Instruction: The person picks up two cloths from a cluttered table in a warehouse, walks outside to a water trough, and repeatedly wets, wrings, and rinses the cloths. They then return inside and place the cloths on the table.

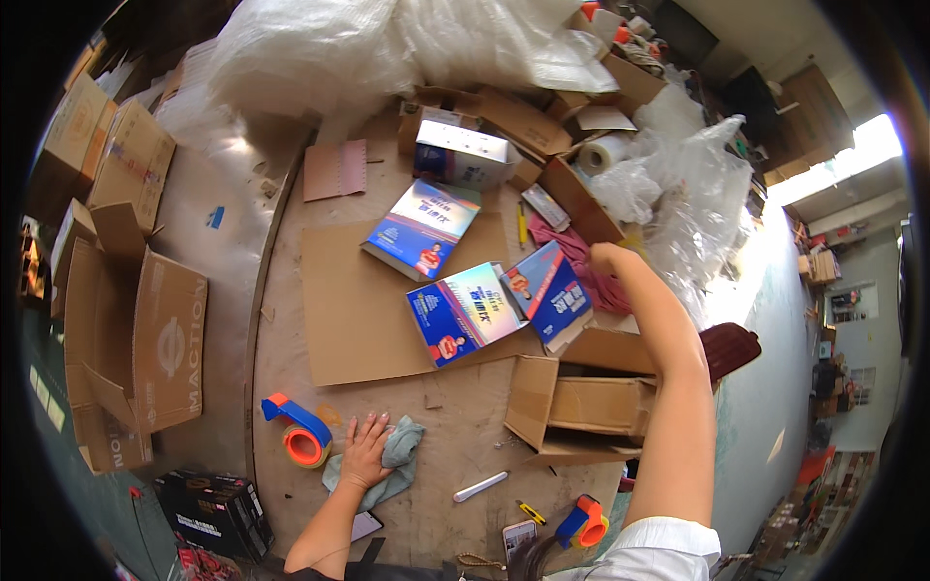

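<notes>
Grey-green cloth (405,445) is lying under the splayed left hand (366,453); at its two o'clock, the right hand (606,256) (grip unclear) is showing beside pink cloth (604,290).

We see a crumpled grey-green cloth (404,443) lying bunched on the near side of the flat cardboard sheet (349,300); to the sheet's right, we see a rumpled, dark-pink cloth (608,293), partly hidden.
</notes>
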`<state>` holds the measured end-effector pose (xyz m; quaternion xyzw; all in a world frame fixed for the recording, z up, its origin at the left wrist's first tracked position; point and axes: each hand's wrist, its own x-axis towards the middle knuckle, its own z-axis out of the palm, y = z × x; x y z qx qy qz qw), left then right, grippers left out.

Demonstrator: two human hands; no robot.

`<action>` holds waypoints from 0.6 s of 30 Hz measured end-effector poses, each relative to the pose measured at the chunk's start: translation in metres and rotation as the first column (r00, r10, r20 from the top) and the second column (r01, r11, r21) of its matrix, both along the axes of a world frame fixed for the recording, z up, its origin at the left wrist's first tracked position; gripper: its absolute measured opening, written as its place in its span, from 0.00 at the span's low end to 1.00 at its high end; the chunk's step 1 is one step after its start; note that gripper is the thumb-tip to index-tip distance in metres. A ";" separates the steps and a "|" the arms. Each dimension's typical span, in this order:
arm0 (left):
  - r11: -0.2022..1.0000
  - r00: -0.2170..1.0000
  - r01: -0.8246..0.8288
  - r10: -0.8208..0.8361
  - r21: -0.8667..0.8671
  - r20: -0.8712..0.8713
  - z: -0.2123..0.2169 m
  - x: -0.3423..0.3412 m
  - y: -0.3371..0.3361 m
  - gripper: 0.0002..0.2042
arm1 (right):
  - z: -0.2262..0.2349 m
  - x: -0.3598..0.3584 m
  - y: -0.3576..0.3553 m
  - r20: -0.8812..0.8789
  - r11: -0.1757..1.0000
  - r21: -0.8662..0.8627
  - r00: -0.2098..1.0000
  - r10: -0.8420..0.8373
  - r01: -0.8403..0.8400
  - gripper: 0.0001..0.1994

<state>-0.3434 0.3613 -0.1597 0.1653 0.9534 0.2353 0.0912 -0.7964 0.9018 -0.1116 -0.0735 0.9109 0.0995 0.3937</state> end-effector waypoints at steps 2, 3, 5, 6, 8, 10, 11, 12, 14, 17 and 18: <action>1.000 0.999 -0.002 0.003 -0.016 0.036 0.001 -0.001 -0.001 0.36 | -0.016 -0.002 0.006 0.119 0.996 -0.016 0.989 -0.082 0.084 0.17; 1.000 1.000 -0.005 0.005 -0.005 0.018 0.001 -0.002 -0.001 0.36 | -0.018 0.000 0.007 0.149 0.993 -0.051 0.984 -0.096 0.105 0.17; 1.000 1.000 -0.016 0.016 0.017 0.008 0.003 -0.003 -0.001 0.36 | -0.013 0.006 0.004 0.160 0.951 -0.250 0.976 -0.146 0.184 0.19; 1.000 1.000 -0.010 0.010 0.006 0.009 0.003 -0.003 -0.001 0.36 | -0.006 0.010 0.002 0.149 0.926 -0.310 0.973 -0.177 0.216 0.21; 1.000 1.000 -0.014 0.014 0.011 0.014 0.004 -0.004 0.000 0.36 | 0.009 0.024 -0.008 -0.037 0.937 -0.247 0.964 -0.265 0.248 0.28; 1.000 1.000 -0.019 0.020 0.022 -0.003 0.005 -0.003 0.000 0.37 | 0.036 0.032 -0.020 -0.144 0.929 -0.167 0.924 -0.355 0.331 0.39; 1.000 1.000 -0.014 0.014 0.027 0.001 0.006 -0.002 0.000 0.37 | 0.056 0.039 -0.020 -0.289 0.960 -0.175 0.921 -0.260 0.217 0.34; 0.999 1.000 -0.014 0.014 0.032 -0.005 0.006 -0.002 -0.001 0.37 | 0.081 0.040 -0.022 -0.360 0.966 -0.207 0.907 -0.220 0.152 0.28; 0.998 1.000 -0.012 0.013 0.060 -0.017 0.006 0.000 -0.001 0.37 | 0.145 0.046 -0.022 -0.446 0.957 -0.263 0.864 -0.233 0.122 0.19; 0.997 0.997 -0.013 0.018 0.074 -0.069 0.002 0.005 -0.001 0.38 | 0.261 0.085 -0.015 -0.579 0.875 -0.476 0.717 -0.388 0.089 0.15; 0.996 0.994 -0.011 0.021 0.091 -0.105 -0.001 0.007 -0.001 0.39 | 0.305 0.110 -0.007 -0.620 0.834 -0.551 0.654 -0.434 0.031 0.15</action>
